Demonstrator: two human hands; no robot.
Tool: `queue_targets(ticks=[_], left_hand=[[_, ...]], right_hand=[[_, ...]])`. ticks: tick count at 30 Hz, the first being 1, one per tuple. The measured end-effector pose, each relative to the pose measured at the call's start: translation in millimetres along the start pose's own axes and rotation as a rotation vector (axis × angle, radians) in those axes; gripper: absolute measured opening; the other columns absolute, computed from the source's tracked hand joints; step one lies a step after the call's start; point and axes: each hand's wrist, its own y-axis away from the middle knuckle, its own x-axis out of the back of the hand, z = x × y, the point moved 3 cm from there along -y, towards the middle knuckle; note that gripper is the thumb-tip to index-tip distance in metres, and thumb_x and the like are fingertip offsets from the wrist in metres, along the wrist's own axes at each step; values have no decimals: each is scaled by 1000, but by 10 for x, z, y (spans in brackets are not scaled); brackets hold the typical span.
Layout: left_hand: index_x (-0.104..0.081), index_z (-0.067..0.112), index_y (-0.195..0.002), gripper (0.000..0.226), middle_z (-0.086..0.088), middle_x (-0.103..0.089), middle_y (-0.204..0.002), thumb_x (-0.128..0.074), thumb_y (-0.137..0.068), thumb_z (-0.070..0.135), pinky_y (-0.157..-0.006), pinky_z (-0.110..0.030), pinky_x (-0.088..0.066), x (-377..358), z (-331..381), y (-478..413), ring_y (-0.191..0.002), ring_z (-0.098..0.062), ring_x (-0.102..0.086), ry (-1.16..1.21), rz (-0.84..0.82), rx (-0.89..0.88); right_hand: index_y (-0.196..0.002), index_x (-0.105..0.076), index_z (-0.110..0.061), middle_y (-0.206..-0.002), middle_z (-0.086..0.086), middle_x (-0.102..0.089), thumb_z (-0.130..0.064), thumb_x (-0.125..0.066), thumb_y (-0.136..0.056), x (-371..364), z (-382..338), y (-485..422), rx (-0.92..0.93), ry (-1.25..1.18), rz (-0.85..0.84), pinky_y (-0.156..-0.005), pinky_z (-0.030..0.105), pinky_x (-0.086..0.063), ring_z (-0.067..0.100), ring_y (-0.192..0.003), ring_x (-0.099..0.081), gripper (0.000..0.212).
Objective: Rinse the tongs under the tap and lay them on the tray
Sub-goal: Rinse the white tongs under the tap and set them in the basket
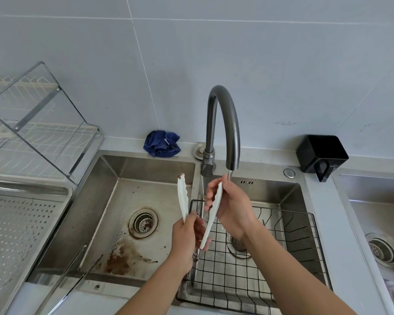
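White tongs [183, 196] with wavy-edged arms are held upright and spread apart over the double sink. My left hand [187, 237] grips them low down, near the hinge. My right hand [231, 205] pinches the right arm of the tongs near its tip, just under the spout of the dark curved tap [223, 123], where a thin stream of water runs. The left arm's tip carries a brown stain. The perforated steel tray [21, 228] lies at the far left, beside the sink.
A second pair of metal tongs [77, 276] leans in the stained left basin [114, 223]. A black wire basket [259, 264] sits in the right basin. A dish rack [32, 123], a blue cloth [162, 144] and a black holder [321, 155] stand along the back.
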Motion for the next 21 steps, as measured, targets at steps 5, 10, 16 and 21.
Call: queue_targets(ticks=[5, 10, 16, 21], left_hand=[[-64, 7, -77, 33, -15, -57, -61, -55, -97, 32, -39, -30, -45, 41, -20, -27, -45, -30, -59, -13, 9, 18], [-61, 6, -80, 30, -8, -54, -53, -54, -98, 29, -37, -29, -44, -71, -67, -29, -43, -29, -57, -52, -12, 25], [-62, 8, -79, 31, -11, -54, -55, -59, -96, 34, -36, -27, -43, -102, -51, -65, -40, -28, -55, -76, -2, -4], [-56, 8, -73, 32, -8, -45, -51, -59, -97, 30, -38, -31, -44, -96, -56, -156, -37, -27, -48, -87, 36, -64]], right_hand=[[-106, -65, -6, -85, 11, -60, -8, -60, -92, 2, 22, 45, -2, -217, -119, -74, 39, -54, 24, -76, -58, 15], [-79, -60, -14, -62, 9, -54, -31, -53, -102, 30, 7, -29, 65, 36, 181, -53, 32, -46, 22, -55, -45, 29], [-78, -60, -8, -67, 11, -54, -43, -52, -102, -28, -3, 22, -47, -146, 13, -64, 36, -51, 24, -62, -52, 43], [-74, -57, -2, -61, 13, -52, -26, -64, -92, -31, -59, 86, 79, 31, 201, -54, 34, -49, 25, -55, -48, 30]])
